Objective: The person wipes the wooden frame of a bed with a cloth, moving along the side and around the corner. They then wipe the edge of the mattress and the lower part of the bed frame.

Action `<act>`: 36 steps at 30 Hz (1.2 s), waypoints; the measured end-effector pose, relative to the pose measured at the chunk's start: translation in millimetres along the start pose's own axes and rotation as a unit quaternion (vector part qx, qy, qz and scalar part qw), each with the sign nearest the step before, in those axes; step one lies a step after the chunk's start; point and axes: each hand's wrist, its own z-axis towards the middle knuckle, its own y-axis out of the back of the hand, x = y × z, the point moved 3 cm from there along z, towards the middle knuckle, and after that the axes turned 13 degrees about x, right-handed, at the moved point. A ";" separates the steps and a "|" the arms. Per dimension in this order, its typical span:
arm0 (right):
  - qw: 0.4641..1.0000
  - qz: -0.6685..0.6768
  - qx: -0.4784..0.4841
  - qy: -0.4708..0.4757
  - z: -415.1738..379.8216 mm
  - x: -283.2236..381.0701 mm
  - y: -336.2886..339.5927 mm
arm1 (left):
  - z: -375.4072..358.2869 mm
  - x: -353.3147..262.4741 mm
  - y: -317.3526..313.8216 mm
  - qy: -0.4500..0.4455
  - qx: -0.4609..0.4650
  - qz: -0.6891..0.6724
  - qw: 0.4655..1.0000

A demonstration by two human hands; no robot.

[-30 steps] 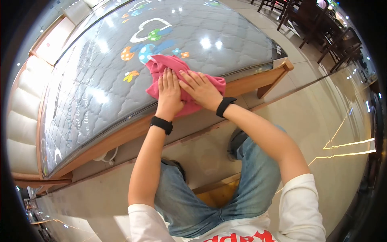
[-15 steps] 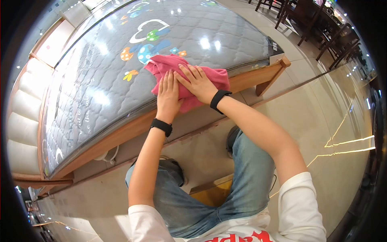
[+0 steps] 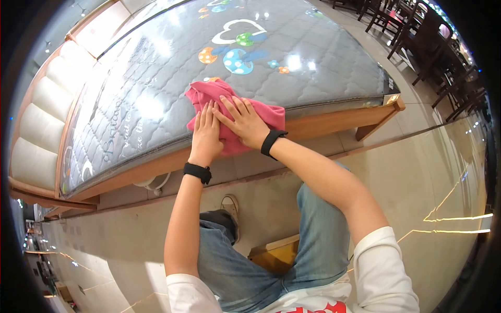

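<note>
A crumpled pink cloth (image 3: pixel 267 113) lies over the near edge of a grey quilted mattress (image 3: pixel 323 73) and hangs down against the wooden bed rail (image 3: pixel 334 121). My left hand (image 3: pixel 206 138) rests on the cloth's left part, with its fingers stretched forward. Beside it, my right hand (image 3: pixel 244 122) presses on the middle of the cloth, its fingers extended and slightly spread. The fingertips of the two hands nearly meet. Clear shiny plastic covers the mattress, which is printed with a white heart outline and coloured mushrooms. Each wrist wears a black band.
A padded cream headboard (image 3: pixel 44 128) stands at the left. Dark wooden chairs (image 3: pixel 425 39) are at the upper right. Between my legs is a yellowish box-like object (image 3: pixel 276 254) on the tiled floor. Something white (image 3: pixel 155 183) sits beneath the bed.
Both hands and the cloth have slid left along the mattress edge, towards the headboard, and now cover the yellow flower print. The head view has shifted, so the bed appears further right.
</note>
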 end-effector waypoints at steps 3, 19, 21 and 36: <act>0.997 -0.047 -0.057 0.030 9.2 5.4 -13.2 | -9.8 7.0 3.9 0.019 0.015 -0.030 0.999; 0.996 -0.065 -0.058 0.033 34.0 37.7 -30.7 | -21.6 43.3 -4.1 0.043 -0.025 0.016 0.999; 0.995 -0.074 -0.060 0.021 30.0 32.1 -29.5 | -15.1 37.3 -5.4 0.035 -0.027 0.023 0.999; 0.997 -0.056 0.028 -0.053 -53.3 -59.7 20.7 | 49.0 -66.8 -18.8 -0.025 -0.078 0.005 0.997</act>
